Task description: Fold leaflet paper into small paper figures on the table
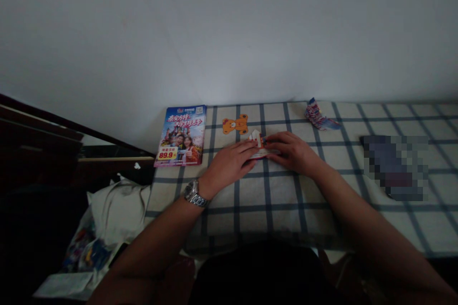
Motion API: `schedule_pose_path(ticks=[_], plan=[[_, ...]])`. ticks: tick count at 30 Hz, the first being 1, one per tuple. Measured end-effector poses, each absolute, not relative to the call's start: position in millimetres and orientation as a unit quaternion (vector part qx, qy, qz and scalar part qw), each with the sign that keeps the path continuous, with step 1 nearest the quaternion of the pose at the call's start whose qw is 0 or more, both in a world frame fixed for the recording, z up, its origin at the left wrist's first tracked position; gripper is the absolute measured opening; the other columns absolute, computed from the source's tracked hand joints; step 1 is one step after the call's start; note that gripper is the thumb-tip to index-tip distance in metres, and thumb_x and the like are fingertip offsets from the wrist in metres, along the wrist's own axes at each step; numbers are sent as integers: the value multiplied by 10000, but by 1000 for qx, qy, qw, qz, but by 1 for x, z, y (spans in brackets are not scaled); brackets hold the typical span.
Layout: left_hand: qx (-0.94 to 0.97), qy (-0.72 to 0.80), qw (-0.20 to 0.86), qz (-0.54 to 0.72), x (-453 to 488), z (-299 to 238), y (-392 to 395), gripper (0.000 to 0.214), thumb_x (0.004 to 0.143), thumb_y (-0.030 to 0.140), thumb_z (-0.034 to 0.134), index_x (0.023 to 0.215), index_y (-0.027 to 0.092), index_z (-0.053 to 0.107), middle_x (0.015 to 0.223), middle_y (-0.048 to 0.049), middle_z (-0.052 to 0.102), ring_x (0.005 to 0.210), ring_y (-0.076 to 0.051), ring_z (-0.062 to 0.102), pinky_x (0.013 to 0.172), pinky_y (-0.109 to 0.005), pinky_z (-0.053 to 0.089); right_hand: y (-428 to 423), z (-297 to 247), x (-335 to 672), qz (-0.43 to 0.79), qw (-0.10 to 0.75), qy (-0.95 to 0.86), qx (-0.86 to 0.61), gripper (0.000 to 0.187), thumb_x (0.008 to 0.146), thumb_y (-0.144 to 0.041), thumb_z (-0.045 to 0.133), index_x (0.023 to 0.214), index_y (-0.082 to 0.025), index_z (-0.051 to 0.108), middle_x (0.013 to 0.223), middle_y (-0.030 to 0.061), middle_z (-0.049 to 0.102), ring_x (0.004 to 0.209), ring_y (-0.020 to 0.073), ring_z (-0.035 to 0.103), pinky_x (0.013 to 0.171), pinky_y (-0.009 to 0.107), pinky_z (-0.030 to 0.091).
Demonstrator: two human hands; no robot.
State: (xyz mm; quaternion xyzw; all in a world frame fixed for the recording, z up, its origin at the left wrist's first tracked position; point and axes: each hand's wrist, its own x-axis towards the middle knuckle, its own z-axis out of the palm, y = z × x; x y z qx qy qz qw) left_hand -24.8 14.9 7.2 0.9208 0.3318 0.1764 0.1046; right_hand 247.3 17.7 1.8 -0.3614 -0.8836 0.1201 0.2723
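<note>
A small piece of folded paper, white with printed red and dark patches, lies on the checked cloth between my hands. Over its left side, my left hand has its fingers together and its thumb at the near edge. From the right, my right hand grips the paper between curled fingers and thumb. The fingers cover much of the paper, so its full shape is hidden. Just beyond it is an orange teddy bear figure on the cloth. A metal watch is on my left wrist.
Printed flyers lie at the left edge of the checked surface. A crumpled or folded printed paper rests near the wall. A blurred-out dark object lies at right. Below left are a pale bag and clutter.
</note>
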Motion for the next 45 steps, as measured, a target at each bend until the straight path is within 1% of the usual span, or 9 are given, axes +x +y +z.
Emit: schedule_pose_path(ticks=[5, 11, 16, 20, 25, 29, 36, 42, 45], plan=[[925, 316, 100, 186, -25, 9, 17, 268, 1061, 324, 593, 1291, 225, 688, 1389, -59, 671, 1325, -236, 609, 1137, -461, 540, 18, 2, 247, 119, 275, -882, -363, 220, 1011, -352, 660, 1163, -229, 760, 1243, 123, 724, 1146, 295, 683, 996, 492, 580], [925, 314, 101, 190, -29, 12, 18, 267, 1069, 326, 579, 1290, 233, 695, 1370, -55, 672, 1226, -225, 638, 1043, -434, 582, 17, 4, 247, 126, 269, -881, -368, 224, 1003, -362, 670, 1171, -247, 764, 1247, 121, 727, 1152, 302, 686, 996, 510, 582], [921, 314, 106, 207, -29, 12, 20, 250, 1092, 330, 528, 1203, 224, 726, 1259, -54, 718, 1143, -212, 667, 985, -413, 593, 17, 4, 247, 130, 269, -882, -364, 253, 968, -377, 717, 1186, -256, 760, 1256, 124, 724, 1143, 314, 685, 982, 532, 585], [920, 318, 105, 204, -26, 12, 20, 215, 1077, 297, 554, 1163, 219, 735, 1248, -58, 713, 1133, -216, 659, 973, -409, 588, 17, 2, 245, 115, 271, -878, -377, 179, 1002, -335, 669, 1120, -242, 765, 1231, 121, 728, 1137, 300, 680, 990, 514, 576], [914, 323, 108, 219, -25, 9, 20, 193, 1064, 289, 574, 1153, 223, 732, 1254, -61, 691, 1151, -224, 641, 983, -423, 582, 16, 1, 245, 110, 252, -889, -367, 259, 960, -385, 728, 1172, -238, 746, 1274, 131, 707, 1173, 318, 657, 1002, 528, 567], [914, 319, 113, 224, -26, 5, 21, 181, 1058, 313, 595, 1118, 228, 743, 1278, -59, 680, 1167, -226, 637, 1006, -431, 575, 17, 0, 245, 103, 255, -884, -378, 164, 1005, -322, 665, 1117, -247, 759, 1249, 116, 718, 1151, 299, 667, 996, 515, 564], [890, 360, 131, 248, -22, 4, 23, 221, 1088, 315, 538, 1219, 210, 682, 1179, -57, 715, 1112, -205, 662, 1002, -412, 583, 18, -1, 239, 115, 290, -864, -396, 140, 1033, -289, 609, 1055, -238, 738, 1154, 102, 748, 1093, 288, 678, 972, 502, 568], [879, 382, 137, 250, -17, 5, 22, 210, 1090, 284, 527, 1242, 214, 654, 1171, -65, 685, 1087, -202, 669, 967, -381, 589, 18, 0, 232, 115, 291, -850, -424, 148, 1038, -280, 580, 1007, -233, 717, 1055, 100, 750, 1003, 288, 674, 917, 488, 557], [880, 384, 129, 247, -15, 5, 24, 202, 1086, 264, 528, 1241, 215, 648, 1186, -65, 691, 1105, -213, 665, 979, -390, 584, 19, -1, 229, 111, 298, -839, -441, 140, 1033, -300, 597, 990, -230, 711, 1007, 98, 742, 964, 285, 667, 876, 464, 548]])
